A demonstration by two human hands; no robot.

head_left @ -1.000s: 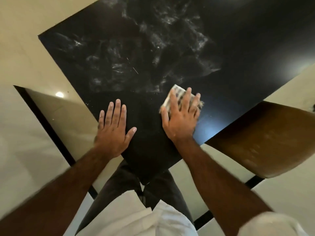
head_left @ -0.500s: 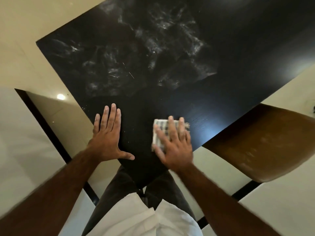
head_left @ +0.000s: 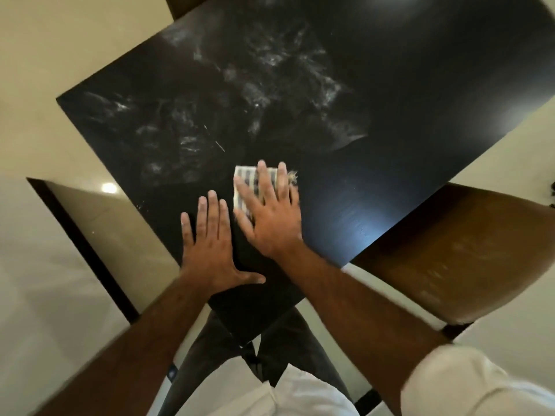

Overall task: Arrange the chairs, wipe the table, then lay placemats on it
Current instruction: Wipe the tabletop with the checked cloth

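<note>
- Black tabletop (head_left: 390, 85) seen corner-on, nearest corner pointing toward the body, above dark trousers (head_left: 207, 349).
- Left hand (head_left: 210, 244) flat on the tabletop close to that corner; fingers straight and together, thumb splayed to the right. Grip wide, holding nothing.
- Left wrist crossing the near-left edge; little finger a short way inside that edge.
- Right hand (head_left: 270, 217) pressed flat on a folded checked cloth (head_left: 244, 187), fingers straight and spread. Grip wide, pressing rather than pinching.
- Cloth just far-right of the left fingertips, well inside both near edges; frayed threads showing at its far-right corner.
- Thumb side of the right hand nearly touching the left hand's index finger.
- Pale dusty smears (head_left: 255, 94) across the far-left half of the tabletop, starting just beyond the cloth.
- Right of the cloth: open dark surface with a bluish sheen, running unbroken to the near-right edge.
- Brown chair seat (head_left: 450, 250) at the near-right edge, its far part tucked under the tabletop.
- Cream floor (head_left: 75, 55) open on the left side, crossed by one dark strip (head_left: 81, 241).
</note>
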